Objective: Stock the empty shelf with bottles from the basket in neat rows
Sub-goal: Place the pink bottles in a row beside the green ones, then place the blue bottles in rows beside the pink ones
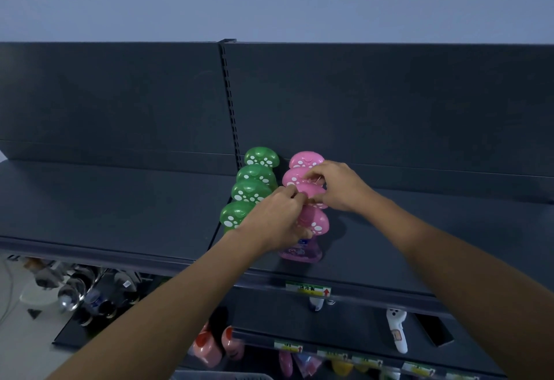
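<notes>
On the dark top shelf (374, 247) stand two rows of mushroom-capped bottles running front to back. The green row (254, 190) is on the left, the pink row (305, 166) on the right. My left hand (275, 220) and my right hand (335, 184) both pinch the cap of a pink bottle (311, 192) in the middle of the pink row. The frontmost pink bottle (302, 249) shows its clear pink body and label just under my left hand. A sliver of a grey basket (221, 376) peeks in at the bottom edge.
The shelf's left bay (105, 199) and the area right of the pink row are bare. A slotted upright (230, 103) divides the back panels. Lower shelves hold clear bottles (78, 289), orange bottles (209, 346), a white bottle (397, 331) and price tags (308, 288).
</notes>
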The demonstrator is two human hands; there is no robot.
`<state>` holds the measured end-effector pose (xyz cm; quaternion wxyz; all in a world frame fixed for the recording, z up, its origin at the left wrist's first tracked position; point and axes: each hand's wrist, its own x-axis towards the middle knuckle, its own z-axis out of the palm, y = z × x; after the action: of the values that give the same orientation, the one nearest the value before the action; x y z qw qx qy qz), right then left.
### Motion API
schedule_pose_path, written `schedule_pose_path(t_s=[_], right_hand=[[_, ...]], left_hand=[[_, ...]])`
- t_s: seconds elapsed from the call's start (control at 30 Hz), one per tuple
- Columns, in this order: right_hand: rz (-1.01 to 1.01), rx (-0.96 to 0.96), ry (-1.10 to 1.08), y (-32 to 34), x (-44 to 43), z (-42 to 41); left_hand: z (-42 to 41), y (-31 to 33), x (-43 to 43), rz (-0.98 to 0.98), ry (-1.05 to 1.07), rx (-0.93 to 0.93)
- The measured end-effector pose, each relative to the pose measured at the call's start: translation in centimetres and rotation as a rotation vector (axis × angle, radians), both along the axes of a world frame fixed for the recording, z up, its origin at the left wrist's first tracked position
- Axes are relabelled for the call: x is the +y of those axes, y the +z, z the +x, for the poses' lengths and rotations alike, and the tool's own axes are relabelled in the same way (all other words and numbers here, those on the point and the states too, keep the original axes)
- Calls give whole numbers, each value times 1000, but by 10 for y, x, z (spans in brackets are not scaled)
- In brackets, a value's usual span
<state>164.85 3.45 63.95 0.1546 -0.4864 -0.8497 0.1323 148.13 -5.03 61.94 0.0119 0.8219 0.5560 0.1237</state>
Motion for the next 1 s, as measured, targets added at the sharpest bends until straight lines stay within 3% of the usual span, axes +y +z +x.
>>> schedule_pose_path(t_s=[0.3, 0.53, 0.77, 1.0], right_hand=[[67, 0, -99, 19, -32, -10], [138, -12, -112, 17, -89, -64], [93, -50, -95, -14, -152, -132], [-85, -75, -80, -74, -191, -183]], left_hand=[[-31, 18, -21, -10, -21, -75], [-104, 24, -62, 20, 15, -69], [-185, -6, -109, -111, 59, -77], [-237, -66, -140, -229, 93, -101]])
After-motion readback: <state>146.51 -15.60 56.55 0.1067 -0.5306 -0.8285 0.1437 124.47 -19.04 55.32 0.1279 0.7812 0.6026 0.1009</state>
